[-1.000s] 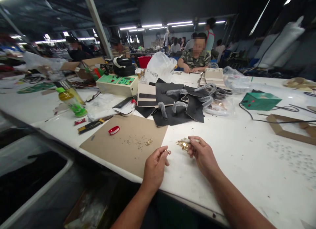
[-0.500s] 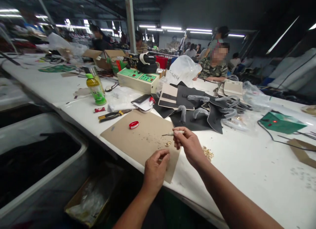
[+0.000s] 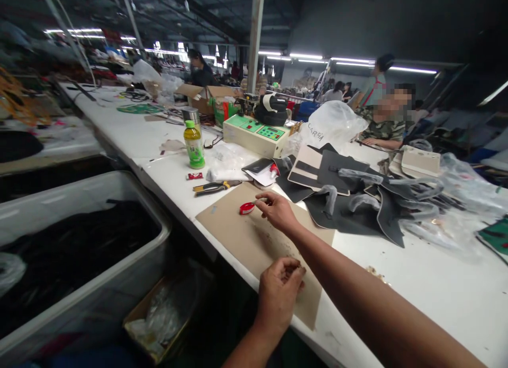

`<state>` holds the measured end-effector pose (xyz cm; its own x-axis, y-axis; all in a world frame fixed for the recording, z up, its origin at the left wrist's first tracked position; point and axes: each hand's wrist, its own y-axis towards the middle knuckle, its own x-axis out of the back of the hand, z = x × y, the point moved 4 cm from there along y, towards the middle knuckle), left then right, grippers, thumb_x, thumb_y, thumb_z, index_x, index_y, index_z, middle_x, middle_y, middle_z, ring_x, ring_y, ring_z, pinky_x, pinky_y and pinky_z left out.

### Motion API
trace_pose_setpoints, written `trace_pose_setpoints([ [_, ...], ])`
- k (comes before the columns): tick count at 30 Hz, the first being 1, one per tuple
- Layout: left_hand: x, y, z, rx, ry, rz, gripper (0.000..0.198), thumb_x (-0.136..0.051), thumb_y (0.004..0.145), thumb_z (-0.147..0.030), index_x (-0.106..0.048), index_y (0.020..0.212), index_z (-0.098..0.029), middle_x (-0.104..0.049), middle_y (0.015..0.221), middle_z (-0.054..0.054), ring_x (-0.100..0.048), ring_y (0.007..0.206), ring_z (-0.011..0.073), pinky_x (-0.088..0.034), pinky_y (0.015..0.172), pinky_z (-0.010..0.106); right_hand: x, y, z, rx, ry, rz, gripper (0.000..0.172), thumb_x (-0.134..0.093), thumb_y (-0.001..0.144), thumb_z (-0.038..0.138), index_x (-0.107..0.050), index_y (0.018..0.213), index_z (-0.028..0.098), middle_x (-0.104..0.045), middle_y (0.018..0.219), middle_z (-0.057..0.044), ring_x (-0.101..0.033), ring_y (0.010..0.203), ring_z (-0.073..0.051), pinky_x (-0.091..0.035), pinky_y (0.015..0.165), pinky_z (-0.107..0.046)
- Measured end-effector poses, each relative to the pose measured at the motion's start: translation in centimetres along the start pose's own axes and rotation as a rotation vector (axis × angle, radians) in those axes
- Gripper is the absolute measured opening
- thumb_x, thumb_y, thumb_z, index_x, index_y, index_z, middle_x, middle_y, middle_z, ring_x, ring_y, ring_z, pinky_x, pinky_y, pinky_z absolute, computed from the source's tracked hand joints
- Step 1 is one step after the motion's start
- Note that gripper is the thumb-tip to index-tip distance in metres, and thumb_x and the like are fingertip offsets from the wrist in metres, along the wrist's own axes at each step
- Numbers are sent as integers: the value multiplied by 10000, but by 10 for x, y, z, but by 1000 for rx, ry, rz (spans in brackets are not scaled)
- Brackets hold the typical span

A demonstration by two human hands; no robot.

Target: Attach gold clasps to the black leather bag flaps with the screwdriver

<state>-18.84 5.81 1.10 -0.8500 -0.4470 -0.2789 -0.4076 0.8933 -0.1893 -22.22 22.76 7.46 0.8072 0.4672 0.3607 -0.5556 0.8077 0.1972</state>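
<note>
My right hand reaches forward over a brown board, its fingers closed on a slim pale-handled tool, probably a small screwdriver. The tool's front end is beside or touching a small red oval item with a pale inside; I cannot tell which. Closer to me, my left hand hovers over the board's near right part with thumb and fingers pinched together. What they hold, if anything, is hidden. Tiny dark bits are scattered on the board between the hands. Small gold metal pieces show partly behind my right forearm.
Yellow-and-black pliers and a green-capped bottle stand left of dark flat panels with plastic-wrapped handles. A control box sits behind. Below the table's left edge is a large bin. A co-worker sits across.
My right hand has moved forward and left with the tool, from above the gold pieces to the red item. My left hand stays pinched low over the board. The view has swung left.
</note>
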Motion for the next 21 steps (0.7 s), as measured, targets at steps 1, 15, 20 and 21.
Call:
trace_pose_setpoints([
  [1,0,0,0,3,1,4,239,-779,795,-373,-731,872,-152,-716,731,40,-665,595,153,-537,575,247,-4,4,-3,-1,-16,8,251,-694,865,377,-736,1024,187,-653,694,23,-616,525,-139,-452,538,-249],
  [15,2,0,5,-3,0,12,246,-734,824,-356,-772,951,-149,-750,789,66,-707,659,181,-563,609,270,-6,8,-8,-83,31,-61,215,-731,825,362,-747,957,192,-629,634,38,-591,511,-135,-433,546,-248],
  [20,2,2,6,26,-48,-5,283,-771,788,-369,-771,945,-134,-749,786,72,-711,681,185,-575,596,263,2,2,-7,-229,266,-134,318,-725,804,445,-706,950,163,-667,748,-14,-590,530,-124,-421,464,-221],
  [21,3,3,5,23,-59,-12,295,-783,778,-378,-771,943,-134,-749,785,71,-711,680,185,-577,592,263,4,1,-9,-263,317,-151,318,-727,797,453,-688,920,161,-658,746,-15,-582,531,-118,-419,457,-213],
])
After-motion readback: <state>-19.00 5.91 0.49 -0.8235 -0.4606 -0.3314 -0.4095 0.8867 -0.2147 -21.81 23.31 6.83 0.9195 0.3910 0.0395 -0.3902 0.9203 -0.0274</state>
